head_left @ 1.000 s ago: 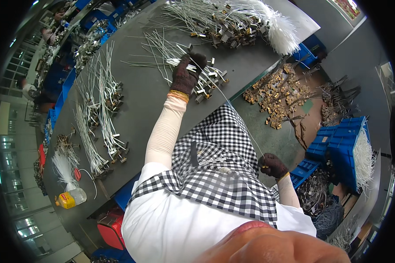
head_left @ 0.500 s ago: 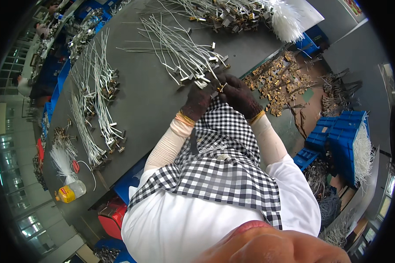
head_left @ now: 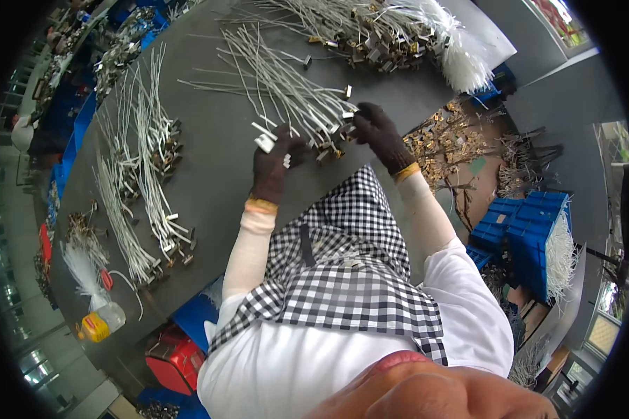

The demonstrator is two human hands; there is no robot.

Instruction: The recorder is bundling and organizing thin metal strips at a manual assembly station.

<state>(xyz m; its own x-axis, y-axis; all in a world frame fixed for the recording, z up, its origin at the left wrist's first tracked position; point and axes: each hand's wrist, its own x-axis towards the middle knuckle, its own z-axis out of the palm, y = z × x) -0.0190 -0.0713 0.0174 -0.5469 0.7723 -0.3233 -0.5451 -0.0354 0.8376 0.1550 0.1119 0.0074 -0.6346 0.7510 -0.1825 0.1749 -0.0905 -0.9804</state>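
Observation:
My left hand (head_left: pixel 278 164), in a dark knitted glove, is closed on small white pieces (head_left: pixel 264 143) that stick out at its fingertips; more white shows between its fingers. It is over the dark table, at the near left side of a loose bundle of white wires (head_left: pixel 276 87) tipped with small metal connectors. My right hand (head_left: pixel 384 136), in a matching glove, reaches to the bundle's connector ends (head_left: pixel 339 129). Its fingers are slightly apart, right beside a connector; whether they touch it is hard to see.
More white wires (head_left: pixel 147 160) lie in rows on the left of the table (head_left: pixel 213 150). A big heap of connector-ended wires (head_left: pixel 377 35) is at the far side. Brassy metal parts (head_left: pixel 444 143) are spread at the right, above blue crates (head_left: pixel 514 234). A clear bottle with a yellow label (head_left: pixel 105 322) stands near left.
My hands were together at the near end of the bundle, over a small brassy part. They have moved apart: the left leftward with white pieces, the right up to the bundle's connectors.

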